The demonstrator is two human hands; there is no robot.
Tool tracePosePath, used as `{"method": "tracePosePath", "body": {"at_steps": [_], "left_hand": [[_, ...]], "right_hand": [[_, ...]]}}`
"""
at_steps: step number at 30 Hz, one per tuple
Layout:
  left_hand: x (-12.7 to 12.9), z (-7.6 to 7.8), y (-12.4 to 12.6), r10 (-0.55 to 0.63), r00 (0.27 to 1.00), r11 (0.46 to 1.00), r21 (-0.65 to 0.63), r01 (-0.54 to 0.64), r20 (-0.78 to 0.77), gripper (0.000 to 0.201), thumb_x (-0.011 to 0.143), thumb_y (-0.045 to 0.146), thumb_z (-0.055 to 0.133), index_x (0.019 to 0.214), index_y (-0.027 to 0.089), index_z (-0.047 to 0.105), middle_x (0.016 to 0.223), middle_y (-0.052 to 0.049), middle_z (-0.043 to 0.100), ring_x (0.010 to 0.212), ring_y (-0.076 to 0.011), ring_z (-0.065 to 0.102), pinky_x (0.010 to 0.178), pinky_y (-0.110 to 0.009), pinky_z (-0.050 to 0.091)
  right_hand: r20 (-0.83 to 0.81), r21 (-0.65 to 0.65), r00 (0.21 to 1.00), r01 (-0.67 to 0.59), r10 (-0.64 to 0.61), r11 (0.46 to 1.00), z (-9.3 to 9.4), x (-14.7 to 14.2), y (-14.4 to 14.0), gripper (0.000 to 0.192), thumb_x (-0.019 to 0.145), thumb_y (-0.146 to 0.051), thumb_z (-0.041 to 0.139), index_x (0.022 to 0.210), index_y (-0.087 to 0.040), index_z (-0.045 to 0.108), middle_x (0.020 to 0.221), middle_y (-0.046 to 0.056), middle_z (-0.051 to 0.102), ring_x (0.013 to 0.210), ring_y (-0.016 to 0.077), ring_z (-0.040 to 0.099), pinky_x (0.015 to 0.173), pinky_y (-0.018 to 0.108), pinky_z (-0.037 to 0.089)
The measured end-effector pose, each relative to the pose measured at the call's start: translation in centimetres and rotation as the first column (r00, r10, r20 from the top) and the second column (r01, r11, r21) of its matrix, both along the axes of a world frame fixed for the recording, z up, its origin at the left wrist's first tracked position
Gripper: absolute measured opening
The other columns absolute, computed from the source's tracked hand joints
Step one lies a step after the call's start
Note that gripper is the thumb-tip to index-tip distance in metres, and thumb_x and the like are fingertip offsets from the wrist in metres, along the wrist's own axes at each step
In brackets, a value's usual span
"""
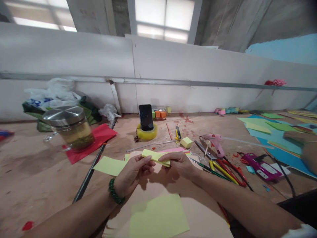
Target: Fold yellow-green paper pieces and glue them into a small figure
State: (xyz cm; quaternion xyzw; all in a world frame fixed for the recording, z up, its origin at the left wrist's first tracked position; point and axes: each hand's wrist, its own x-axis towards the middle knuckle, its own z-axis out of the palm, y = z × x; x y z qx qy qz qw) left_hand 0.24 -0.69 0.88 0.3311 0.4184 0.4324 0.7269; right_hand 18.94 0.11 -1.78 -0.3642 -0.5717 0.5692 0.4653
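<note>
A narrow folded strip of yellow paper (153, 154) is pinched between both hands above a stack of pale paper sheets (198, 211). My left hand (135, 173), with a green bead bracelet at the wrist, grips its left end between thumb and fingers. At the right end, my right hand (180, 165) is closed on the same strip. Below them a yellow paper sheet (158, 216) lies flat on the stack. Another yellow sheet (110, 166) lies left of my left hand. A small yellow paper cube (186, 142) sits just beyond my right hand.
Scissors (210, 155), a pink glue gun (214, 142) and a purple corded device (262, 167) lie on the right. A phone (146, 117) stands in a yellow tape roll (148, 133). On the left, a glass tea mug (71, 129) stands on red paper (102, 135). Another person's hand (297, 137) is far right.
</note>
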Motion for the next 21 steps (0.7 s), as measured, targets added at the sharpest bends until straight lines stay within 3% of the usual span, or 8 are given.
{"method": "tracePosePath", "body": {"at_steps": [4, 7, 12, 17, 21], "left_hand": [[-0.09, -0.03, -0.03, -0.033, 0.999, 0.999, 0.028, 0.033, 0.009, 0.009, 0.068, 0.007, 0.073, 0.068, 0.011, 0.065, 0.062, -0.002, 0.068, 0.047, -0.0059, 0.059, 0.044, -0.011, 0.047], [-0.10, 0.04, -0.10, -0.004, 1.000, 1.000, 0.000, 0.004, -0.025, 0.007, 0.074, 0.009, 0.067, 0.068, 0.011, 0.065, 0.062, -0.003, 0.069, 0.047, -0.0076, 0.061, 0.041, -0.011, 0.045], [0.00, 0.20, 0.00, 0.053, 0.997, 0.997, -0.056, -0.057, -0.062, 0.025, 0.088, 0.015, 0.051, 0.066, 0.011, 0.064, 0.058, -0.006, 0.069, 0.044, -0.0095, 0.060, 0.039, -0.014, 0.045], [0.00, 0.13, 0.01, 0.019, 0.994, 1.000, 0.000, -0.019, -0.112, 0.019, 0.083, 0.018, 0.061, 0.067, 0.009, 0.067, 0.053, -0.006, 0.068, 0.042, -0.0082, 0.058, 0.038, -0.012, 0.042], [-0.17, -0.31, 0.12, 0.005, 0.989, 0.998, 0.055, 0.004, -0.149, 0.018, 0.076, 0.026, 0.070, 0.072, 0.008, 0.070, 0.052, -0.006, 0.069, 0.041, -0.0082, 0.059, 0.040, -0.012, 0.043]], "right_hand": [[0.014, -0.049, 1.000, 0.023, -0.023, 0.999, -0.04, 0.05, -0.02, 0.027, 0.064, -0.018, 0.055, 0.082, -0.018, 0.076, 0.059, -0.002, 0.066, 0.050, 0.0096, 0.062, 0.050, 0.021, 0.051], [0.026, -0.066, 1.000, 0.011, -0.010, 0.998, -0.02, 0.09, 0.02, 0.026, 0.064, -0.020, 0.057, 0.083, -0.017, 0.076, 0.057, -0.002, 0.065, 0.048, 0.0093, 0.061, 0.047, 0.020, 0.049], [0.039, -0.013, 0.999, -0.033, 0.033, 0.999, 0.12, 0.28, 0.15, 0.022, 0.068, -0.026, 0.067, 0.086, -0.017, 0.075, 0.055, -0.003, 0.061, 0.045, 0.0064, 0.054, 0.044, 0.017, 0.048], [0.023, 0.025, 0.996, -0.086, 0.086, 0.996, 0.18, 0.55, 0.46, 0.053, 0.073, -0.041, 0.073, 0.119, -0.018, 0.062, 0.076, 0.001, 0.065, 0.053, 0.0092, 0.058, 0.044, 0.019, 0.051], [-0.021, 0.032, 0.994, -0.107, 0.108, 0.994, 0.05, 0.48, 0.74, 0.059, 0.070, -0.047, 0.075, 0.118, -0.017, 0.059, 0.085, 0.004, 0.066, 0.058, 0.0097, 0.058, 0.049, 0.020, 0.054]]}}
